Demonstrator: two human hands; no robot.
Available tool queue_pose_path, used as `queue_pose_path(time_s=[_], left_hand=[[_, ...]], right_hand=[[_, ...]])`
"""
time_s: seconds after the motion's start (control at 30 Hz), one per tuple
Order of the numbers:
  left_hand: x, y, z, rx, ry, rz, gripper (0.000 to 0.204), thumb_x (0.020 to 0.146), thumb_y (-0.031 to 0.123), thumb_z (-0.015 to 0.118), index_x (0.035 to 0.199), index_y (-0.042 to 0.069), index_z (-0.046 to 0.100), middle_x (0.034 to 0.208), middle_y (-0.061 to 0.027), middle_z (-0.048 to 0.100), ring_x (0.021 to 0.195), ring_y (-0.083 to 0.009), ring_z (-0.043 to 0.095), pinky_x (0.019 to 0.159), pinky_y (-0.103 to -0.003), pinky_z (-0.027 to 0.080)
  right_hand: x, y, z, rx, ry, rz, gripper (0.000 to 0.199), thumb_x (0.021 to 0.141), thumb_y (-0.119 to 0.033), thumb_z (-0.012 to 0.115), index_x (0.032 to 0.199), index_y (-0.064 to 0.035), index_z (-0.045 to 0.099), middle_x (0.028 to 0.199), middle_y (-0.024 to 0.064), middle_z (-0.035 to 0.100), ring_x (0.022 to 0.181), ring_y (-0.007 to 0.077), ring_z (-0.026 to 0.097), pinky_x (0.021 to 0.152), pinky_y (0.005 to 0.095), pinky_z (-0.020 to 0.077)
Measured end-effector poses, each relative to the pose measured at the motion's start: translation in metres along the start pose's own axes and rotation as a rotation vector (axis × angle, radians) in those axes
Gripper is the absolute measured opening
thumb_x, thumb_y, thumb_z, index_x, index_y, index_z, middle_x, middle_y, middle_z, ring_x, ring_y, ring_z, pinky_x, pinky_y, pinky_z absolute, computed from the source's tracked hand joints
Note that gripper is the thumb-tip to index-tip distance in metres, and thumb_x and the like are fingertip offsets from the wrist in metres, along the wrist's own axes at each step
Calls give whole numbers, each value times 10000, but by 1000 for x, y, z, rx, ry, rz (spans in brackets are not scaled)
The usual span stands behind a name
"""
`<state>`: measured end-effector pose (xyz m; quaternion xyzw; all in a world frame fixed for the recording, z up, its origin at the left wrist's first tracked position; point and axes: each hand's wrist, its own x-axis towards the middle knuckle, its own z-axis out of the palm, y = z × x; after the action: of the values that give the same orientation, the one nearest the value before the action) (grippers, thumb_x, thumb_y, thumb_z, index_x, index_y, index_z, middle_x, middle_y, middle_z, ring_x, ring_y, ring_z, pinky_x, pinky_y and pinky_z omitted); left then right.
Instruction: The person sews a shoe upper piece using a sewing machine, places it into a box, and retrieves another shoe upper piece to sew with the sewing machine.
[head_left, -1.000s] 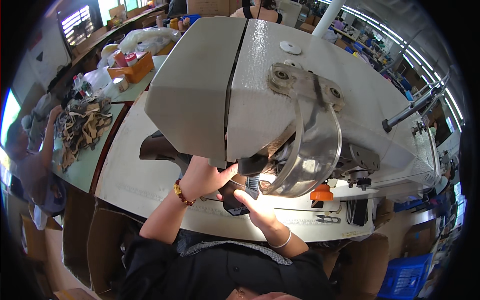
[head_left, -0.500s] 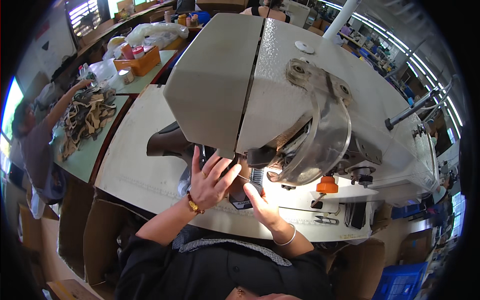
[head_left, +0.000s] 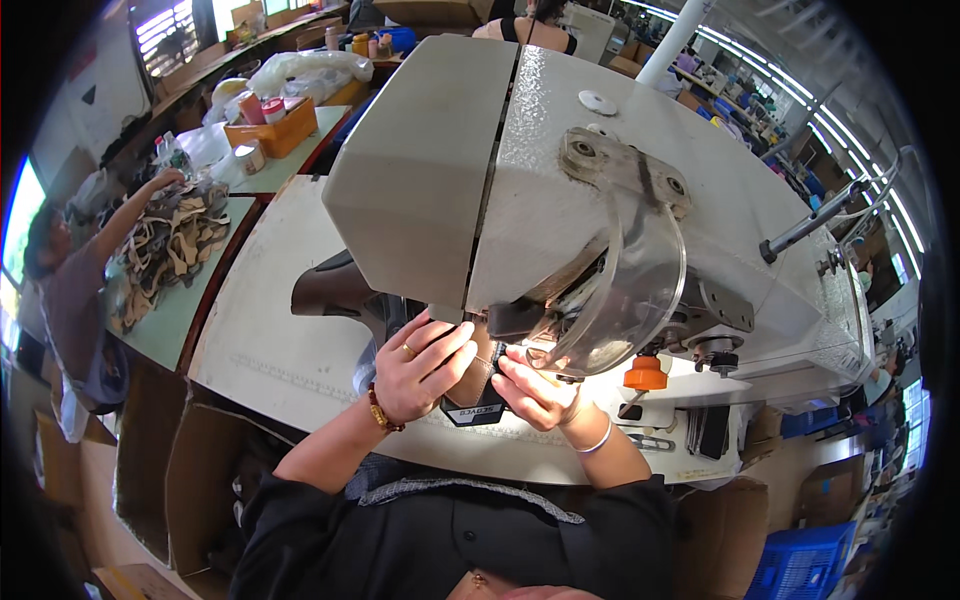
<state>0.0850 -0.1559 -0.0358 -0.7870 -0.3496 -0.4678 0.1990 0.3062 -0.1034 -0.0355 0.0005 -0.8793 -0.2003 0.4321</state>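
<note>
Under the head of a large pale sewing machine point(head_left: 420, 170) lies a brown and black shoe upper point(head_left: 468, 386). A black tab with pale lettering point(head_left: 473, 413) hangs at its near end. My left hand point(head_left: 425, 370) is closed over the left side of the upper, fingers bent and pressed together. Curled fingers of my right hand point(head_left: 540, 390) hold its right edge, close by the machine's lit needle area. The needle itself is hidden behind the clear curved guard point(head_left: 655, 280). A smooth dark brown piece point(head_left: 335, 285) reaches out left from beneath the machine head.
Thread snips point(head_left: 652, 442) and dark flat pieces point(head_left: 708, 432) lie on the right of the white table point(head_left: 250, 330). An orange knob point(head_left: 645, 373) sticks out below the machine. Another person point(head_left: 75, 270) reaches over a heap of cut pieces point(head_left: 175, 240) at left. Cardboard boxes point(head_left: 205, 480) stand below.
My right hand has gone from an upright thumb and spread palm to curled fingers on the upper's edge. My left fingers have bent and drawn together. The tab has shifted slightly left and nearer.
</note>
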Motion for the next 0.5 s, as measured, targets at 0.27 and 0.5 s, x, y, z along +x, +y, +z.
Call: queue_pose_path(time_s=[0.27, 0.5], left_hand=[[5, -4, 4, -31, 4, -47, 300, 683, 138, 617, 966, 67, 688, 1081, -61, 684, 866, -196, 633, 844, -395, 538], [15, -1, 4, -72, 41, -118, 332, 663, 107, 622, 982, 44, 686, 983, -66, 678, 864, -229, 635, 786, -378, 541]], right_hand=[[1, 1, 6, 31, 68, 44, 166, 676, 75, 657, 833, 23, 670, 915, 194, 693, 831, 301, 698, 765, 414, 605], [-8, 3, 6, -362, -138, 23, 241, 854, -90, 598, 1056, 17, 673, 1072, 54, 670, 1110, 125, 593, 960, 225, 502]])
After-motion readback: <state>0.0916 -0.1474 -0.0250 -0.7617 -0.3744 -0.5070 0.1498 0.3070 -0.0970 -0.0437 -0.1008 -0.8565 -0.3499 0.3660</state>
